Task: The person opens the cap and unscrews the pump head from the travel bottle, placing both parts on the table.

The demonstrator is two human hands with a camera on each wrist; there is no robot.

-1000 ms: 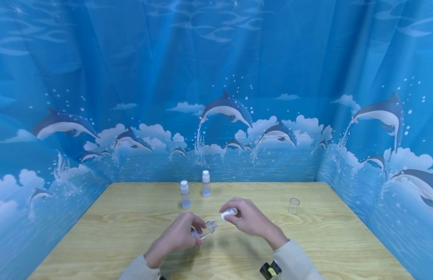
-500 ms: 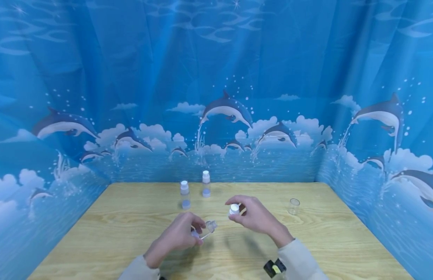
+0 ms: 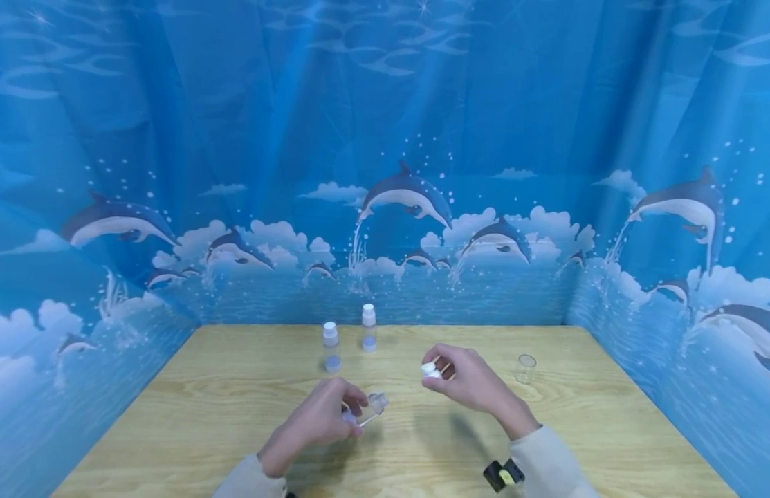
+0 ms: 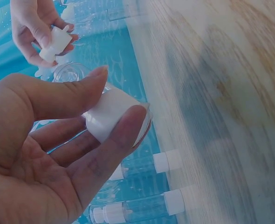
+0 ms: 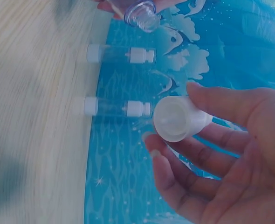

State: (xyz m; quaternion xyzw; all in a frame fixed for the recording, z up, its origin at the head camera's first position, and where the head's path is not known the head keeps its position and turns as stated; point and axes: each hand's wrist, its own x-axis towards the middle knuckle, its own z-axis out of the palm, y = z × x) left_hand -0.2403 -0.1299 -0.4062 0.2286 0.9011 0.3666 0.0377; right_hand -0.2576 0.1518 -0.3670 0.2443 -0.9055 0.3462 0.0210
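My left hand (image 3: 322, 413) grips a small clear bottle (image 3: 378, 402) by its white base (image 4: 110, 114), with thumb and fingers on either side. The bottle is tilted, and its bare threaded neck points to the right. To the right of it and apart, my right hand (image 3: 470, 379) pinches a white pump head (image 3: 429, 370) between thumb and fingers. In the right wrist view the hollow underside of the pump head faces the camera. Both hands are above the wooden table (image 3: 235, 387).
Two clear bottles with white pump tops and white bases stand upright at the back, one nearer (image 3: 331, 351) and one farther (image 3: 369, 330). A clear cap (image 3: 525, 370) stands at the right. A blue dolphin curtain (image 3: 385, 104) encloses the table's back and sides.
My right hand has moved to the right with the pump head, away from the bottle's neck, and has turned the pump head. My left hand and its bottle have hardly moved.
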